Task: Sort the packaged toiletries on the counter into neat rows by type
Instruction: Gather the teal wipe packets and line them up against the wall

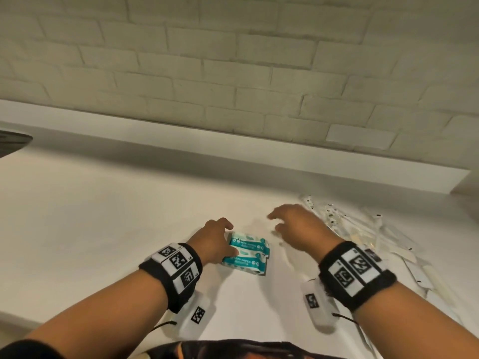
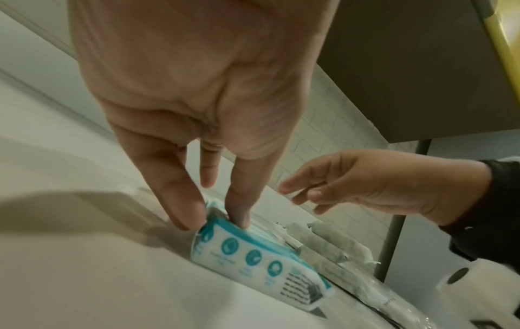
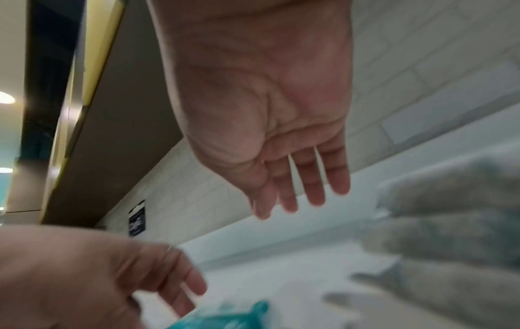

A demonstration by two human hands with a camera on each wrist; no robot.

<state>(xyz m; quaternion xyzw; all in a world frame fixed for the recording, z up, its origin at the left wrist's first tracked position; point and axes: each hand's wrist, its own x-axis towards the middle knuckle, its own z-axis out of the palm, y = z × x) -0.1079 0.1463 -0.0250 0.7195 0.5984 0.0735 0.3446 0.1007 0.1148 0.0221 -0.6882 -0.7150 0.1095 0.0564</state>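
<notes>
Wristbands [image 1: 171, 270] with black-and-white markers wrap both my forearms, nearest to me, and a small white sensor [image 1: 196, 316] hangs under each wrist on a thin black cord.

Just past them my left hand [image 1: 213, 240] rests at the left end of two teal-and-white wipes packs [image 1: 246, 252] that lie side by side, touching, flat on the white counter [image 1: 103, 229]. From the left wrist view my straight fingertips [image 2: 239, 213] press down on the end of the near pack; the thumb touches the same end, and nothing is curled round it. Labels on both packs read "MINI WIPES".

My right hand [image 1: 298, 228] hovers above the counter to the right of the packs, apart from them. Its fingers are loosely spread and slightly bent, the palm faces down, and it holds nothing; the right wrist view shows the same spread fingers [image 3: 312, 184] with gaps between them.

Right of that hand lies a loose heap of clear and white sachets [image 1: 363, 234], long thin ones among them, overlapping at many angles. What they contain I cannot tell.

Farther back the counter meets a low white ledge [image 1: 259, 154], and behind it rises a white brick wall [image 1: 233, 60]. At the far left edge a dark rounded object [image 1: 13, 142] just enters view.
</notes>
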